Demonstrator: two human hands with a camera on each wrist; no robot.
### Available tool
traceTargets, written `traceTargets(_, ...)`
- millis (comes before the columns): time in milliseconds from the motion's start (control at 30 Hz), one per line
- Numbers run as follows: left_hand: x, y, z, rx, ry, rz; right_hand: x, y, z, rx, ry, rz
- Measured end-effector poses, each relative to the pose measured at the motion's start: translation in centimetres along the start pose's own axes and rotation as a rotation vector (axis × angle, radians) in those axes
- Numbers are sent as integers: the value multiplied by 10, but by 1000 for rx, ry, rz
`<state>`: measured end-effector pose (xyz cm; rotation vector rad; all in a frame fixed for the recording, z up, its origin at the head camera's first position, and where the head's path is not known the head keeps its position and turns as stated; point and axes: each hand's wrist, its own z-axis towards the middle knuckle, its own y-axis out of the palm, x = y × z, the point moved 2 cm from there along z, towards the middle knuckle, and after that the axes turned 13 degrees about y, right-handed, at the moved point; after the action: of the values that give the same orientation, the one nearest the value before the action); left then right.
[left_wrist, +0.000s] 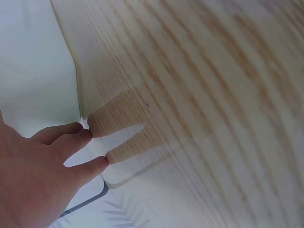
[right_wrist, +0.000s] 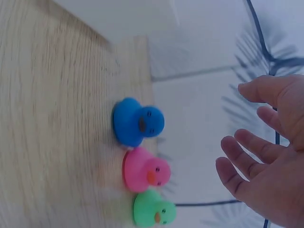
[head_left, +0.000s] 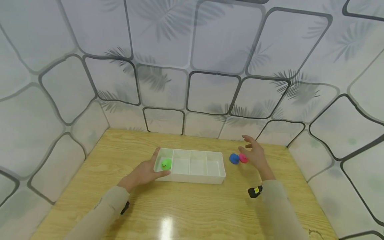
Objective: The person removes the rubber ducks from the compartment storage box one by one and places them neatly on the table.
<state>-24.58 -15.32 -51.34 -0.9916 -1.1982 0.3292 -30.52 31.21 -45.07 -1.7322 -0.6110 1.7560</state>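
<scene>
At the left end of a white divided box (head_left: pixel 186 178), my left hand (head_left: pixel 146 170) grips with the thumb along the near wall and a finger at the far corner. A green toy duck (head_left: pixel 166 164) sits in the leftmost compartment. My right hand (head_left: pixel 255 155) hovers above a small row of toy ducks, fingers loosely bent and nothing held. In the right wrist view the row shows a blue duck (right_wrist: pixel 130 122), a pink duck (right_wrist: pixel 142 170) and another green duck (right_wrist: pixel 151 209); that green one is hidden in the head view. Left fingertips (left_wrist: pixel 102 163) reach down by the tabletop.
The light wooden table (head_left: pixel 192 208) meets patterned walls (head_left: pixel 216 93) at its back and sides. The other three compartments of the box hold nothing visible. A black wrist strap piece (head_left: pixel 254 192) sits by the right sleeve.
</scene>
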Motion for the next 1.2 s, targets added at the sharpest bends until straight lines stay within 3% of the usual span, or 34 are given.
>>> traceTargets(667, 2, -3, -1, 12, -4, -28, -65, 46, -11, -109, -140, 3)
traceTargets(967, -10, -6, -6, 38, 24, -236, -95, 66, -24, -171, -234, 19)
traceTargets(1200, -15, -11, -7, 5, 56, -334, -111, 87, -33, -217, -282, 34)
